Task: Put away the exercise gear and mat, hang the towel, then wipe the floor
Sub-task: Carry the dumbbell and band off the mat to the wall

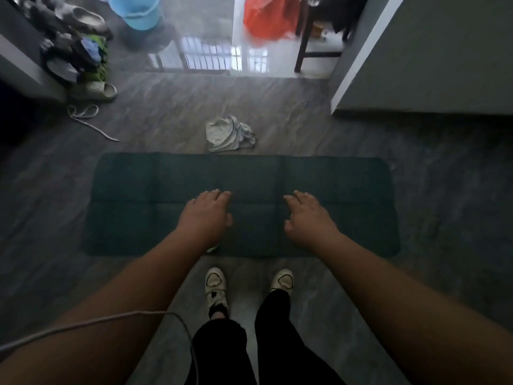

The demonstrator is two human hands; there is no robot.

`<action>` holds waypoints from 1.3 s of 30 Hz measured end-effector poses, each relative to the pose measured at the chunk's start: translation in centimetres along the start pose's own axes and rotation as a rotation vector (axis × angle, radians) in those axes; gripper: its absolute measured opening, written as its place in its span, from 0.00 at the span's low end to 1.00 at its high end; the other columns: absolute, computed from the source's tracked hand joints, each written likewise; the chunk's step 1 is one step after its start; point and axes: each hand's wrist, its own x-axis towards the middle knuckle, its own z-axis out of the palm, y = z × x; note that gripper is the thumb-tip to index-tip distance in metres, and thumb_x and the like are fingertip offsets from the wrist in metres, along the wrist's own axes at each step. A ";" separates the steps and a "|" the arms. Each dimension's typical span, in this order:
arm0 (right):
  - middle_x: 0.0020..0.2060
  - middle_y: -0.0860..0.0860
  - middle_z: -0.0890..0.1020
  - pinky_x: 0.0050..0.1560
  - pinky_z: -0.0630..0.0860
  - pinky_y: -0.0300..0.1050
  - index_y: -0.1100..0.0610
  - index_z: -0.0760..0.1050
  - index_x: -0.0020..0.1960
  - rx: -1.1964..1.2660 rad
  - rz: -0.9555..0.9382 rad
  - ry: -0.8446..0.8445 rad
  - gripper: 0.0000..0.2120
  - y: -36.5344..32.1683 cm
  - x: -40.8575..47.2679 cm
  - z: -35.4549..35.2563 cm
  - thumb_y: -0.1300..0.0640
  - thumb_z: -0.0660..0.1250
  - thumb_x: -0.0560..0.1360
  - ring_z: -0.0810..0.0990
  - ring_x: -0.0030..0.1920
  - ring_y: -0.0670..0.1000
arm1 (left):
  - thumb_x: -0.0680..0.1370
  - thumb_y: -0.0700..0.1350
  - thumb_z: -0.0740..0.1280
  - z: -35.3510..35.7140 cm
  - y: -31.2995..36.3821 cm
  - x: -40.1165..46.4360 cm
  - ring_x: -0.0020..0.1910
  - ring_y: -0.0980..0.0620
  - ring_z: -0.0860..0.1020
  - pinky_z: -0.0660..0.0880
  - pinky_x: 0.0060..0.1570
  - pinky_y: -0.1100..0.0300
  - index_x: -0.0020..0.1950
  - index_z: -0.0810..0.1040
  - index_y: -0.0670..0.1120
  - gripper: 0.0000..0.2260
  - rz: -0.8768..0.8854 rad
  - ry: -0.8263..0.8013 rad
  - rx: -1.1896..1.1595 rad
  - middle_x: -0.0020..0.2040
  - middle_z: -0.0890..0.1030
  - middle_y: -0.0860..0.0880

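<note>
Both bare arms are stretched fwd and down over a dark green quilted rectangular exercise mat [319, 190], which is laid flat on the grey marbled floor [277, 107] w/ its long side running left-right. The left hand [206, 215] is held palm-down above the mat's middle, its fingers [219, 194] loosely extended and slightly spread; nothing is held. The right hand [308, 215] is held likewise, palm-down, fingers relaxed and a bit curved, thumb tucked inward, nothing gripped; whether either hand touches the mat cannot be told. A crumpled pale grey-white towel [229, 133] is seen on the floor at the mat's far edge, approx. at its midpoint, just touching or nearly so. Two white sneakers [215, 284] w/ black trousers above are planted on the floor just short of the mat's near edge. A thin white rope [88, 118] lies looped on the floor at far left, near a beige slide sandal [102, 90] and a heap of mixed clothes [80, 54]. A light blue plastic bucket [134, 11] stands further back, and a grey cord [111, 319] is draped across the left forearm.
</note>
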 end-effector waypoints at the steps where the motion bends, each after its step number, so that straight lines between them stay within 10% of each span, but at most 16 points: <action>1: 0.80 0.55 0.55 0.78 0.53 0.55 0.53 0.54 0.79 -0.003 0.013 -0.010 0.31 0.4 1.1 1.3 0.50 0.59 0.79 0.51 0.79 0.57 | 0.80 0.53 0.60 1.4 -0.5 1.2 0.76 0.44 0.61 0.61 0.74 0.45 0.78 0.59 0.50 0.27 0.001 -0.020 0.001 0.78 0.63 0.45; 25: 0.72 0.55 0.67 0.70 0.67 0.57 0.55 0.63 0.74 -0.059 0.183 0.057 0.28 23.9 36.4 44.5 0.48 0.64 0.76 0.64 0.72 0.59 | 0.80 0.51 0.59 47.3 -1.6 39.1 0.74 0.43 0.64 0.64 0.71 0.45 0.78 0.58 0.48 0.27 0.300 -0.174 0.137 0.77 0.64 0.45; 32: 0.80 0.57 0.45 0.72 0.64 0.61 0.52 0.37 0.80 -0.052 0.372 -0.067 0.56 29.3 40.7 50.6 0.31 0.68 0.69 0.52 0.78 0.62 | 0.80 0.51 0.58 53.9 1.8 44.5 0.74 0.43 0.64 0.64 0.71 0.44 0.78 0.58 0.49 0.26 0.381 -0.153 0.120 0.77 0.64 0.45; 39: 0.73 0.59 0.63 0.66 0.69 0.59 0.55 0.38 0.80 0.062 0.465 0.031 0.54 29.3 40.6 52.3 0.39 0.70 0.71 0.66 0.70 0.62 | 0.80 0.51 0.59 55.7 2.9 43.2 0.75 0.43 0.63 0.64 0.71 0.44 0.78 0.57 0.49 0.27 0.397 -0.238 0.103 0.78 0.62 0.46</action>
